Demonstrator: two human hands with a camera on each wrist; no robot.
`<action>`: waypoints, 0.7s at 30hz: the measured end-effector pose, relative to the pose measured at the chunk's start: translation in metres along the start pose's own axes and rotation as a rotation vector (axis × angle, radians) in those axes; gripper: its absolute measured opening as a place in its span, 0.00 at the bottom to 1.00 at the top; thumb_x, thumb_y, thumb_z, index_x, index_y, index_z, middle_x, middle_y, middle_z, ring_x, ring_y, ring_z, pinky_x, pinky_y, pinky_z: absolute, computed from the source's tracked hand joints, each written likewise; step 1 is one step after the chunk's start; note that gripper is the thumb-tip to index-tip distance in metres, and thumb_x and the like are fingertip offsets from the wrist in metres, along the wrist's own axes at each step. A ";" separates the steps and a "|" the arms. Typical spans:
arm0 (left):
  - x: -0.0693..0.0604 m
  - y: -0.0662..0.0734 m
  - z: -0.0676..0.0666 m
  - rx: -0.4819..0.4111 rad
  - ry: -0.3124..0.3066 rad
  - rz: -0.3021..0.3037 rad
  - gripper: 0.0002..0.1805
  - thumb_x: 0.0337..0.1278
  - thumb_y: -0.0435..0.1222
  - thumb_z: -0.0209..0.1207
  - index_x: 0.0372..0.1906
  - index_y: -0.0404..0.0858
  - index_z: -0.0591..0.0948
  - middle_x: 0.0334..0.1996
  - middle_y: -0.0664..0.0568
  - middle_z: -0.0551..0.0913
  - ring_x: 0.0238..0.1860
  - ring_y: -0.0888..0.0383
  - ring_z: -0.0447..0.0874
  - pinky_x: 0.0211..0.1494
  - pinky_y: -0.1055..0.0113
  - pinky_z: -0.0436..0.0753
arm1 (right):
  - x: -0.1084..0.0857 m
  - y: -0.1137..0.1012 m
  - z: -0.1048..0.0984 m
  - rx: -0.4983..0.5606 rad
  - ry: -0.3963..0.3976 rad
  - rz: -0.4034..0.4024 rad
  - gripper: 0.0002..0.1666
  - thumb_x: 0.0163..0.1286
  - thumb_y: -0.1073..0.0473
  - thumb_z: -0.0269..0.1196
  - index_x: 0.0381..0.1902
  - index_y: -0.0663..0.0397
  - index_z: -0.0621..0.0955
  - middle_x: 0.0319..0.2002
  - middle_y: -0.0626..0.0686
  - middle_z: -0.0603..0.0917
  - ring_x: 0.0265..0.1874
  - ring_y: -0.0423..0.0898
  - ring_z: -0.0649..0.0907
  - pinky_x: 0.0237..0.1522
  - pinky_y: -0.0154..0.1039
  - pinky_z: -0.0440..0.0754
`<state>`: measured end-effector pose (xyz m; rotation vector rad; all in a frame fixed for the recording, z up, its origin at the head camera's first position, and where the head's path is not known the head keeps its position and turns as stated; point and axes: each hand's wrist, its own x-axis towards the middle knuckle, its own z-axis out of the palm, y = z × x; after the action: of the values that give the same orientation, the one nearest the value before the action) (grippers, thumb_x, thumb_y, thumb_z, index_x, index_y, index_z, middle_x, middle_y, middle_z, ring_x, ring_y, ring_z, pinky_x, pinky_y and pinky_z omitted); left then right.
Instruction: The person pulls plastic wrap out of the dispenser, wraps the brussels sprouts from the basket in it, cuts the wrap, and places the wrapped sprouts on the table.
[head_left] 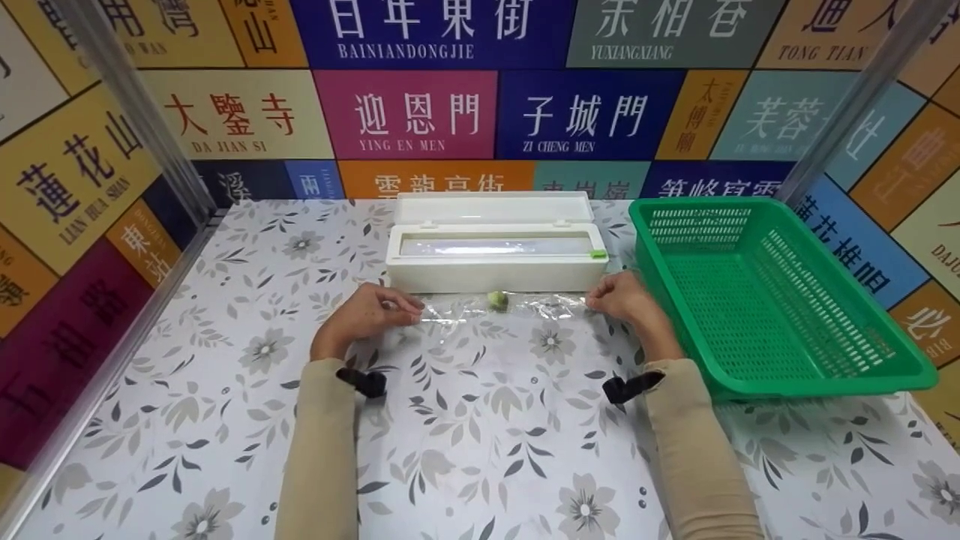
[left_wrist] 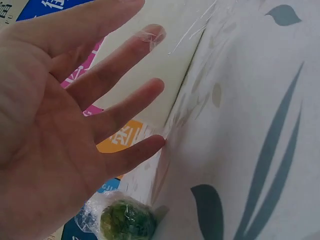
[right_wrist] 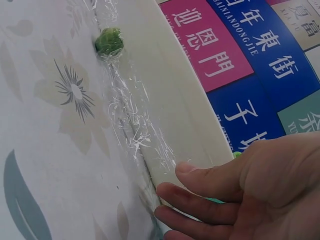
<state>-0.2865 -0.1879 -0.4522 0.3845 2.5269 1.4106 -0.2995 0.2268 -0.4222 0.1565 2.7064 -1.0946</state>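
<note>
A small round green piece of produce (head_left: 498,301), its exact kind unclear, lies in the middle of a strip of clear plastic wrap (head_left: 551,306). Wrinkled film covers the green piece (left_wrist: 127,220) in the left wrist view. My left hand (head_left: 371,311) is at the strip's left end. Its fingers (left_wrist: 132,105) are spread and fairly straight, with film clinging to one fingertip. At the right end, my right hand (head_left: 626,300) pinches the wrap between thumb and forefinger. Directly behind the strip stands a long white wrap dispenser box (head_left: 495,276), its lid (head_left: 491,208) raised.
A green plastic basket (head_left: 750,322) with slotted sides stands at the right, close to my right forearm. The dispenser has a small light-green tab (head_left: 598,254) at its right end. A floral cloth (head_left: 480,450) covers the table. Printed panels (head_left: 405,116) wall off the back and sides.
</note>
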 end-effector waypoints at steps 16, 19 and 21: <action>-0.008 0.013 -0.009 0.061 0.036 -0.077 0.20 0.59 0.56 0.64 0.46 0.48 0.90 0.51 0.50 0.88 0.50 0.53 0.81 0.56 0.59 0.78 | -0.015 -0.013 -0.015 -0.013 -0.024 -0.010 0.25 0.68 0.56 0.66 0.58 0.66 0.79 0.54 0.65 0.82 0.48 0.51 0.80 0.48 0.40 0.80; -0.010 0.019 -0.013 0.009 0.073 -0.084 0.23 0.61 0.58 0.62 0.45 0.45 0.90 0.52 0.48 0.88 0.56 0.50 0.82 0.64 0.52 0.78 | -0.021 -0.020 -0.018 0.003 0.007 -0.049 0.26 0.70 0.53 0.65 0.57 0.67 0.80 0.57 0.67 0.81 0.52 0.55 0.80 0.54 0.46 0.81; -0.012 0.024 -0.015 -0.021 0.103 -0.096 0.24 0.63 0.58 0.60 0.44 0.43 0.90 0.52 0.47 0.88 0.60 0.49 0.82 0.69 0.48 0.76 | -0.025 -0.025 -0.019 0.015 0.032 -0.063 0.25 0.70 0.52 0.65 0.55 0.67 0.81 0.57 0.67 0.81 0.54 0.57 0.80 0.57 0.50 0.80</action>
<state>-0.2769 -0.1917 -0.4226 0.1882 2.5705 1.4550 -0.2825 0.2218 -0.3859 0.0917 2.7491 -1.1396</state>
